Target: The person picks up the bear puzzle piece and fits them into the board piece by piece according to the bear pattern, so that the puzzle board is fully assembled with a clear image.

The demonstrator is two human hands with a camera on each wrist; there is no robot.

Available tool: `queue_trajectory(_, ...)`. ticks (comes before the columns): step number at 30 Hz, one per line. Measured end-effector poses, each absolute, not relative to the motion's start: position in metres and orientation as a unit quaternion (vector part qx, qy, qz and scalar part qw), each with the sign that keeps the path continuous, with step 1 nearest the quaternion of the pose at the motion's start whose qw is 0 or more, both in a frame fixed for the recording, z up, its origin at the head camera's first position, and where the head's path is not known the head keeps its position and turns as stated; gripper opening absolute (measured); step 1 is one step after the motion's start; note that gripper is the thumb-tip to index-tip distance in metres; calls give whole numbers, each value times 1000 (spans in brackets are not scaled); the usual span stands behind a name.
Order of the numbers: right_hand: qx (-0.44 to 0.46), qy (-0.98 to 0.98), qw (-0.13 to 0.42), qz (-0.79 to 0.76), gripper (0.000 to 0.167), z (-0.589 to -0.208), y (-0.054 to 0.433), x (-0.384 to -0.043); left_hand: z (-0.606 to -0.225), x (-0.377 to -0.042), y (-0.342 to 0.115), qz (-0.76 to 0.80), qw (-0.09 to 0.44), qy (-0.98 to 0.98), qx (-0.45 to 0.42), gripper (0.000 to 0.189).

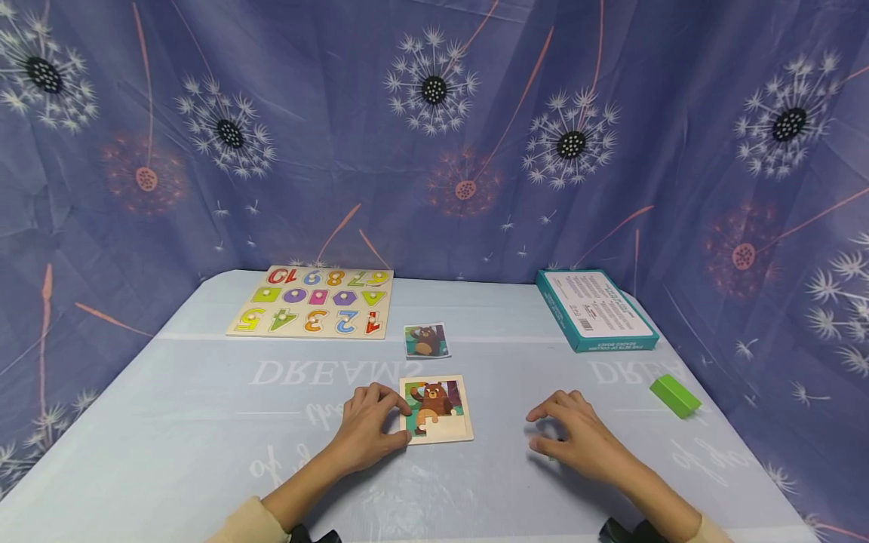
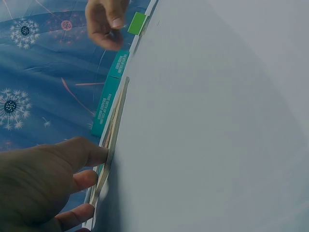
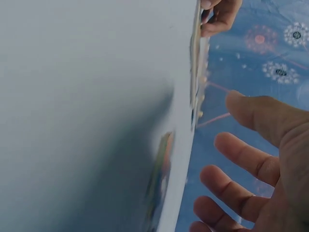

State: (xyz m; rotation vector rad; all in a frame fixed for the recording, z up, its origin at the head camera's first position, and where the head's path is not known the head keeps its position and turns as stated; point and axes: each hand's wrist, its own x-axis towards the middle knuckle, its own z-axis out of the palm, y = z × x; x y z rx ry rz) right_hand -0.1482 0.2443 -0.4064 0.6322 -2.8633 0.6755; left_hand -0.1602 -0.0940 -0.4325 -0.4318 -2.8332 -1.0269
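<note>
A square wooden puzzle board (image 1: pixel 448 431) with a bear picture lies on the table, its lower right part showing bare wood. At its left edge, my left hand (image 1: pixel 370 426) rests with thumb and index fingertips touching the frame. The left wrist view shows these fingers (image 2: pixel 84 179) against the thin side of the board (image 2: pixel 114 130). My right hand (image 1: pixel 577 437) hovers to the right of the board, fingers spread apart and holding nothing. Beneath it, in the right wrist view, a blurred, thin colored puzzle piece (image 3: pixel 160 181) lies on the table.
Behind the board lies a bear picture card (image 1: pixel 427 341). A wooden number-and-shape board (image 1: pixel 326 302) is at the back left. A teal and white box (image 1: pixel 597 311) stands at the back right, with a green block (image 1: pixel 675 396) nearer, by the table's right edge.
</note>
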Motion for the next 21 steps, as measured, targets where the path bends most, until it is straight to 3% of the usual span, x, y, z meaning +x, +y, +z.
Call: queue_trajectory(21,189,-962,93,175,30,-418,279,-133,-433,-160,-94,-340,44,-929,-140,23)
